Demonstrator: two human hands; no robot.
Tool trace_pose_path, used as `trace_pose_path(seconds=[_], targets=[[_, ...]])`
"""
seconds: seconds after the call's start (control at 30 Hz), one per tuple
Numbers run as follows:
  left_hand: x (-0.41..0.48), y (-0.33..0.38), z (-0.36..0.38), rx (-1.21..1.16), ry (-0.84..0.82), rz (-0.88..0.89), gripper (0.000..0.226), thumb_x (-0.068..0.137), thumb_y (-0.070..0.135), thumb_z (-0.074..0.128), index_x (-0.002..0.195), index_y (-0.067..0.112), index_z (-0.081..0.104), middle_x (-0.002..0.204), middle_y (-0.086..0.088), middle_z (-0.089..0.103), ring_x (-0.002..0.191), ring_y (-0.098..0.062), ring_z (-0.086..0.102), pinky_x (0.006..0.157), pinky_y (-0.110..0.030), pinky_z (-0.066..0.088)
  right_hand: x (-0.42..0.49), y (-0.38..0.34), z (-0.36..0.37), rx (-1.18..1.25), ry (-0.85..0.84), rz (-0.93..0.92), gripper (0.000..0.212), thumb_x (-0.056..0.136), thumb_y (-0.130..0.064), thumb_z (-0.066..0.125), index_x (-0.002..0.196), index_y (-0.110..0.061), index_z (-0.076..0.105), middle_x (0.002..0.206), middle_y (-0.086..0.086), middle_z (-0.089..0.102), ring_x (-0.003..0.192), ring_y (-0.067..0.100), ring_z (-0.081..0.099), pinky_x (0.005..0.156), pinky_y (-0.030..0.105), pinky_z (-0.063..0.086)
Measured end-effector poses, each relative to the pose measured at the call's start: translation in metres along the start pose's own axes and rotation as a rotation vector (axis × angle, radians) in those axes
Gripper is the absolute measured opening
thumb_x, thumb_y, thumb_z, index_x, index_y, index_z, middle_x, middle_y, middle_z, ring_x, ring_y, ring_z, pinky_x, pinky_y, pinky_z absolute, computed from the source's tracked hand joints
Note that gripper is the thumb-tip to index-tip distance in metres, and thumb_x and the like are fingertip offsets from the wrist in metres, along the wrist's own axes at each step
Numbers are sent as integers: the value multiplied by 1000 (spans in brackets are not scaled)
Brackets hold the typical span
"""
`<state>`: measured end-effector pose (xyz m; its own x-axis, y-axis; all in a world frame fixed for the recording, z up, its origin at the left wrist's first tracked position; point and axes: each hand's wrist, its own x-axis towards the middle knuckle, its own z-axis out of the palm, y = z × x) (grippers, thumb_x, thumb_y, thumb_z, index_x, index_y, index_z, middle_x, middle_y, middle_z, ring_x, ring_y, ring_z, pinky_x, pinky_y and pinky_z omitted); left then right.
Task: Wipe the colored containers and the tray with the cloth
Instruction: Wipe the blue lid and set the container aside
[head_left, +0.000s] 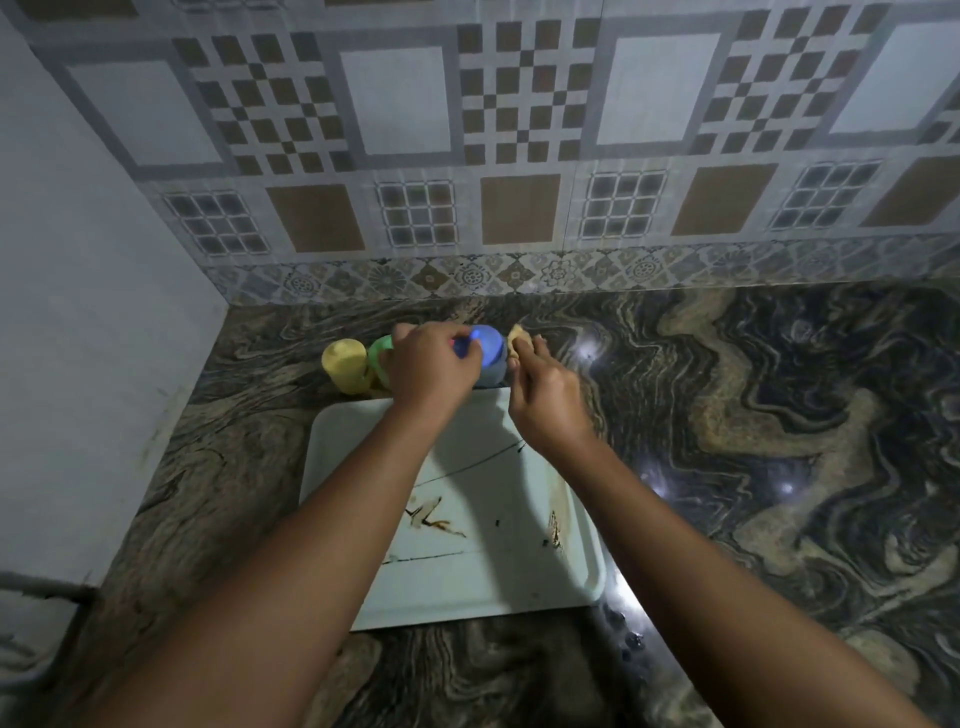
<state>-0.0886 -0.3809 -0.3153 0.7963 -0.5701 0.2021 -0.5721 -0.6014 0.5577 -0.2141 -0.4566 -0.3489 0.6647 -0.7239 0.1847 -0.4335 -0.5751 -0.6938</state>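
At the far edge of the table (753, 415), the left hand (434, 364) curls round the blue container (491, 358). The right hand (545, 395) pinches the cloth (516, 338) against its right side. The green container (379, 356) and yellow container (345, 364) stand to the left, and the stained tray (478, 582) lies nearer.

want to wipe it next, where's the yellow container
In the head view the yellow container stands on the counter at the left end of the row, beside the green container, just beyond the tray's far left corner.
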Motion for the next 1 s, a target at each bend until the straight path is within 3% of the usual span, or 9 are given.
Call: trace_pose_path(seconds=[0.17,0.43,0.63,0.7,1.0], targets=[[27,-3,28,87,-33,21,26,85,43,61,105,32,75,103,5,73,116,-28,47,96,-46,40,17,11,5,67,34,85,41,104,-20,47,141,-2,55,147,26,48,142,34,41,113,42,41],[46,-14,55,180,-124,36,26,85,43,60,106,36,74,104,7,75,116,-29,47,94,-45,35,23,22,12,143,85,117,38,102,-17,50,136,-4,59,145,21,52,141,25,45,109,20,32],[50,-11,58,264,-119,75,27,84,45,57,103,34,73,93,4,74,116,-26,46,93,-46,34,21,24,14,150,95,121,38,102,-16,51,137,-2,59,144,22,52,141,26,44,110,21,33],[51,-9,57,307,-131,107,29,84,48,57,102,32,72,89,4,73,116,-26,46,91,-46,31,21,25,14,151,97,126,38,102,-16,51,137,-2,59,143,23,53,141,26,43,108,16,30],[48,-4,62,304,-165,216,23,85,44,61,104,30,64,99,4,71,118,-23,46,87,-44,22,19,28,12,171,109,148,37,102,-15,51,136,-2,59,143,22,55,137,27,49,105,13,31]])
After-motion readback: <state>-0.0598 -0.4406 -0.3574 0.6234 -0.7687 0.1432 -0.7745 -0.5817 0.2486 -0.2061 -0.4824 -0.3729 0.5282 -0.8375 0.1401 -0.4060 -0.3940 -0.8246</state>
